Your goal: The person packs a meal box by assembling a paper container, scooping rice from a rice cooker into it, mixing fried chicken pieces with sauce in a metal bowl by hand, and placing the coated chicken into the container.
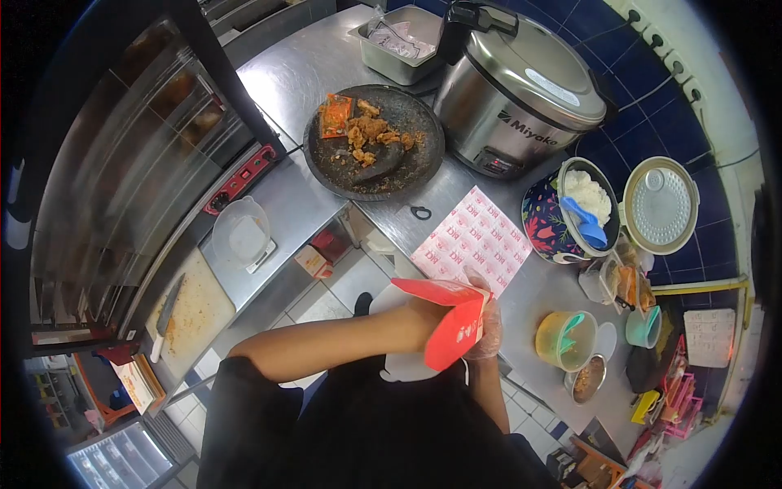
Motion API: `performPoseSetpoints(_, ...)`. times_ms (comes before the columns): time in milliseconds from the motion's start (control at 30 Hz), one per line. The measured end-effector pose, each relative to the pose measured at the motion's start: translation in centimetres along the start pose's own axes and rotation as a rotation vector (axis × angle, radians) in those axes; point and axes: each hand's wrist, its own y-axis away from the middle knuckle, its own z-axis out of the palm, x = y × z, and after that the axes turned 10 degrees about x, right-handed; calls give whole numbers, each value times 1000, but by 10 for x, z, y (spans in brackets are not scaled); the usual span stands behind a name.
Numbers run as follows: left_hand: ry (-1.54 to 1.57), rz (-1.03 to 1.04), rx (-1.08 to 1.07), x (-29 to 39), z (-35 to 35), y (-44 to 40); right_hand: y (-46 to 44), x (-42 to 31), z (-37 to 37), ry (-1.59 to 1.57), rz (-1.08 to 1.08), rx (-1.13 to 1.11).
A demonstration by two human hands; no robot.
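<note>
A red paper takeaway box (pixel 458 332) with white print is at the front edge of the steel counter, its flaps spread. My right hand (pixel 489 332), in a clear plastic glove, is closed around the box's right side. My left hand reaches in from the left, but the box flaps hide its fingers; only the forearm (pixel 342 342) shows plainly. Just beyond the box, a sheet of printed wrapping paper (pixel 476 240) lies flat on the counter. To its upper left sits a small dark ring-shaped thing (pixel 420 213).
A dark stone mortar (pixel 326 175) holds fried chicken pieces and an orange sachet. Behind stand a rice cooker (pixel 521 122) and a metal pan (pixel 391 65). A patterned rice pot (pixel 547 220) and tubs (pixel 562 350) are right; a knife (pixel 169 314) lies on a cutting board (pixel 199 301) left.
</note>
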Motion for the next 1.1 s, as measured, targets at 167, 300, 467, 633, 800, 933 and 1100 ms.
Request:
performPoseSetpoints(167, -27, -4, 29, 78, -91, 45, -9, -24, 1, -269, 94, 238)
performPoseSetpoints(300, 179, -17, 426, 103, -146, 114, -1, -51, 22, -490, 237, 191)
performPoseSetpoints(467, 295, -261, 635, 68, -156, 161, 5, -76, 61, -967, 627, -76)
performPoseSetpoints(633, 381, -289, 686, 60, -151, 168, 15, -51, 39, -668, 237, 14)
performPoseSetpoints(800, 297, -20, 663, 89, -120, 132, 6, -41, 37, -155, -230, 17)
performPoseSetpoints(933, 9, -205, 167, 92, -71, 70, 2, -23, 45, 33, -194, -97)
performPoseSetpoints(1100, -81, -136, 110, 21, 3, 69, 18, 19, 40, 265, -98, -122)
